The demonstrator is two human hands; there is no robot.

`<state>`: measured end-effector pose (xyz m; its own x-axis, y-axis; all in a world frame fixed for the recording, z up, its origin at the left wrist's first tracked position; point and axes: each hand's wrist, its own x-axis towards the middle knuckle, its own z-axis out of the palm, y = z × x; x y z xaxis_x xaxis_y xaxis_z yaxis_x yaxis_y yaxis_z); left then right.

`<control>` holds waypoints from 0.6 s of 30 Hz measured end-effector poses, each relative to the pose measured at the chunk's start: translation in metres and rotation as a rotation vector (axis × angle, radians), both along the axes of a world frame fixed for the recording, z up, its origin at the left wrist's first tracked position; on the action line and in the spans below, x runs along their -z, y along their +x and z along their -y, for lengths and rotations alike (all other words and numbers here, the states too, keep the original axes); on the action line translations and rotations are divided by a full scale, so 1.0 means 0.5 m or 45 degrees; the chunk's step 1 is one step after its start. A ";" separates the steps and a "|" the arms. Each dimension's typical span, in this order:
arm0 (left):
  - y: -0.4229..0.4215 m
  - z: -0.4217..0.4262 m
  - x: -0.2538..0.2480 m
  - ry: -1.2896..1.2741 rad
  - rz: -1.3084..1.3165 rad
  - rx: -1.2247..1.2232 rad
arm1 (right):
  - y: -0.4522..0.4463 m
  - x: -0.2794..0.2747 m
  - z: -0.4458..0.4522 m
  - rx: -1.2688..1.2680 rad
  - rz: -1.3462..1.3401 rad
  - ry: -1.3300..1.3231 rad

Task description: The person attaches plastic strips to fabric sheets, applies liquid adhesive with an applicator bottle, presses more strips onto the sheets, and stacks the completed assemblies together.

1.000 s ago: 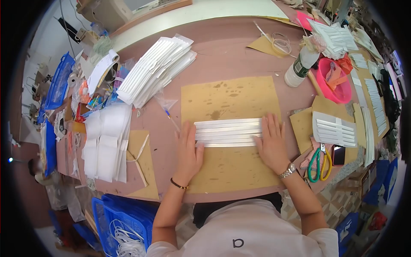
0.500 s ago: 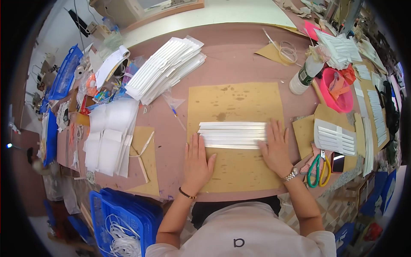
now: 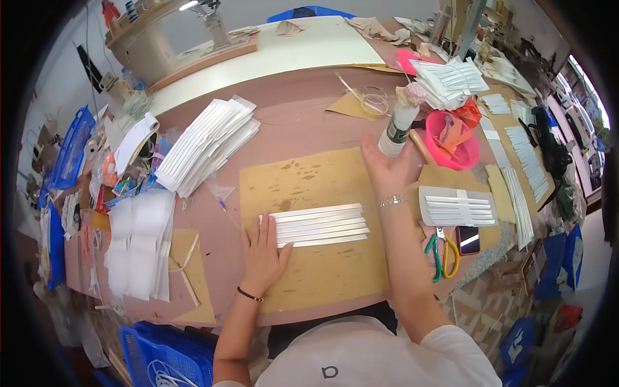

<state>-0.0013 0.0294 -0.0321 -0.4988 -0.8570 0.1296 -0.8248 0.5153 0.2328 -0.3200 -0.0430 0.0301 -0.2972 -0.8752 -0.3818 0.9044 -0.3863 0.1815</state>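
Note:
My left hand (image 3: 263,258) lies flat at the left end of a row of white strips (image 3: 325,224), its fingers stretched out against the strip ends. These strips lie side by side on a stained brown paper sheet (image 3: 303,284). My right hand (image 3: 385,169) is at the lower part of a clear plastic bottle (image 3: 400,126) with a dark label. Its thumb stands apart on the bottle's left side, and the other fingers are partly hidden on the right. The bottle stands upright, slightly tilted in view.
A pile of white strip sheets (image 3: 209,145) and white padded sheets (image 3: 138,242) lie left. On the right are a pink bowl (image 3: 465,160), a bundle of strips (image 3: 458,209), scissors (image 3: 453,261) and a phone (image 3: 468,238). A blue basket (image 3: 164,355) stands below the table edge.
My right hand has left the strips' right end and moved up and right to the bottle. My left hand stays by the strips' left end. The camera view has swung right.

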 end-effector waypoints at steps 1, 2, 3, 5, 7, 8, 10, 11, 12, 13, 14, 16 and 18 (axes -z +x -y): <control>-0.002 -0.001 0.000 -0.001 -0.005 -0.021 | -0.009 0.000 0.015 0.048 0.039 -0.083; -0.003 0.000 -0.001 0.000 -0.002 -0.015 | -0.015 0.002 0.030 0.093 0.084 -0.160; -0.001 -0.001 -0.004 0.006 0.005 -0.014 | -0.032 0.018 0.047 0.066 0.089 -0.152; 0.000 -0.004 -0.014 0.016 0.023 -0.051 | -0.076 0.064 0.086 0.254 0.104 -0.526; -0.001 -0.003 -0.015 0.017 0.034 -0.029 | -0.124 0.085 0.096 0.105 0.216 -0.510; 0.000 -0.001 -0.009 0.004 0.031 -0.022 | -0.138 0.096 0.100 -0.025 0.318 -0.499; -0.001 -0.002 -0.006 -0.002 0.026 -0.020 | -0.076 0.042 0.081 0.043 -0.018 -0.151; -0.002 -0.002 -0.006 0.005 0.028 -0.020 | -0.039 0.011 0.065 0.114 -0.353 0.191; -0.002 0.001 -0.006 0.010 0.031 -0.024 | -0.010 -0.006 0.046 0.105 -0.352 0.192; -0.001 0.000 -0.004 0.017 0.034 -0.036 | 0.019 -0.015 0.021 0.018 -0.657 0.077; 0.001 0.000 -0.001 0.008 -0.005 -0.027 | 0.040 -0.019 -0.001 -0.073 -0.956 -0.044; 0.008 0.006 -0.002 0.000 -0.038 -0.026 | 0.062 -0.017 -0.030 -0.156 -1.023 -0.140; 0.015 0.014 -0.005 -0.020 -0.109 -0.009 | 0.090 -0.037 -0.056 -0.314 -1.183 -0.239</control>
